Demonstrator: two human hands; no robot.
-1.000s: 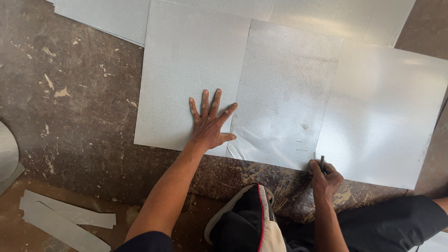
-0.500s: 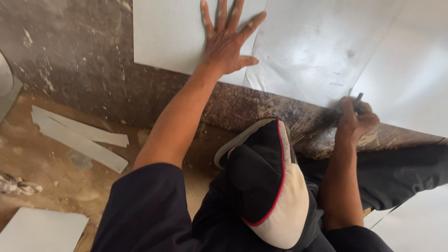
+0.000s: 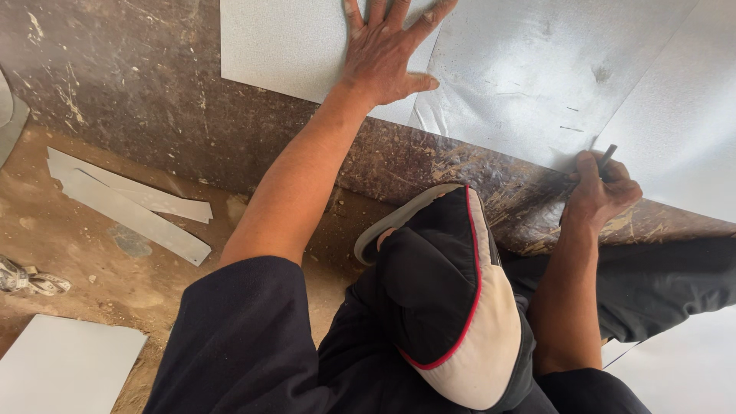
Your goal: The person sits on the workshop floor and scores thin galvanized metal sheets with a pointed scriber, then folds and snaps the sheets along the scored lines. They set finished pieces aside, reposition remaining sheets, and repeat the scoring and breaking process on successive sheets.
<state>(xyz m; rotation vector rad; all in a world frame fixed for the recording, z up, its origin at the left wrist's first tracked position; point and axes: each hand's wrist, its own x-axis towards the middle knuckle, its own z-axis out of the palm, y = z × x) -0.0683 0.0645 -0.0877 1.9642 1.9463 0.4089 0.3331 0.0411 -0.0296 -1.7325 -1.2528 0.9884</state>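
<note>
Nearest me: a black cap with red piping and a cream panel [image 3: 452, 307], resting on dark-clothed legs. Lower left, a flat pale grey panel [image 3: 65, 368] lies on the dirt floor; beyond it, two narrow grey metal offcut strips [image 3: 130, 203] overlap.

I see the right hand [image 3: 602, 192] closed around a thin dark marking tool [image 3: 607, 156], its tip at the near edge of the shiny silver sheet metal [image 3: 537, 69]. That sheet lies on a scuffed dark brown board [image 3: 138, 84].

Farther up, the left hand [image 3: 383, 50] is pressed flat, fingers spread, across the seam where a matte textured grey sheet [image 3: 284, 42] meets the shiny one. The hands are well apart.
</note>
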